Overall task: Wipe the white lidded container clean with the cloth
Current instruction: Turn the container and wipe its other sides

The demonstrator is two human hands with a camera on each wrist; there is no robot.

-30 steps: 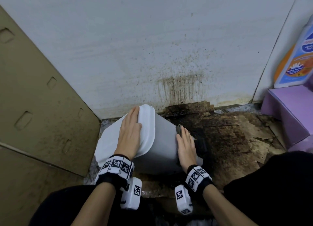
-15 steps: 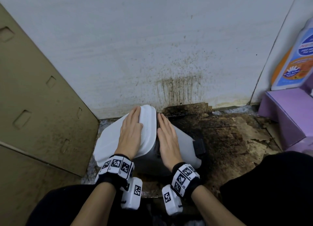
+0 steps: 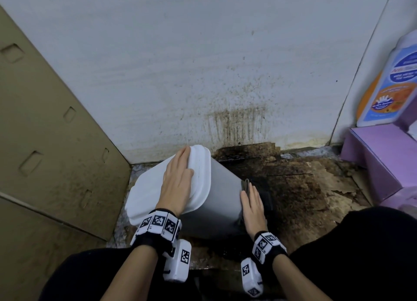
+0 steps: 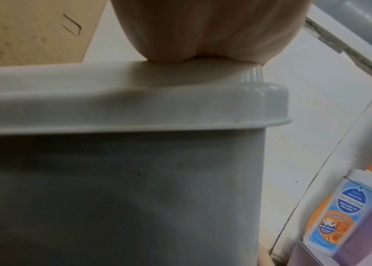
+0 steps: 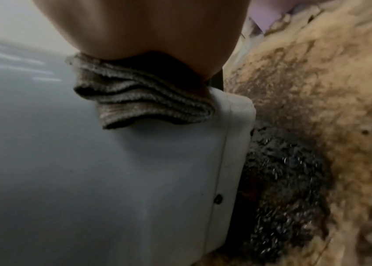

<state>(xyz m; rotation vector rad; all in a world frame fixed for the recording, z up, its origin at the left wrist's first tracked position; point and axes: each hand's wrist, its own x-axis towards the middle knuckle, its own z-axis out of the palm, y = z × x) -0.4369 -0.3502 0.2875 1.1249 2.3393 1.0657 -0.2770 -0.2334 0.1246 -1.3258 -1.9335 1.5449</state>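
Grey plastic on the container (image 3: 222, 201) wall is the surface under work. The container lies tilted on the stained floor (image 3: 300, 188), lid (image 3: 198, 176) toward 10 o'clock, base toward 4 o'clock.

1. Right hand (image 3: 252, 208): half a second ago it lay flat high on the wall beside the lid. It now sits at the base end, fingers straight, pressing the folded cloth (image 5: 139, 100) against the wall. One full stroke from lid to base has therefore been made.
2. Left hand (image 3: 178, 183): unchanged, spread flat on the lid, fingers straight, steadying the container.

Judgement: this wall is part wiped; the lid and hidden sides probably remain.
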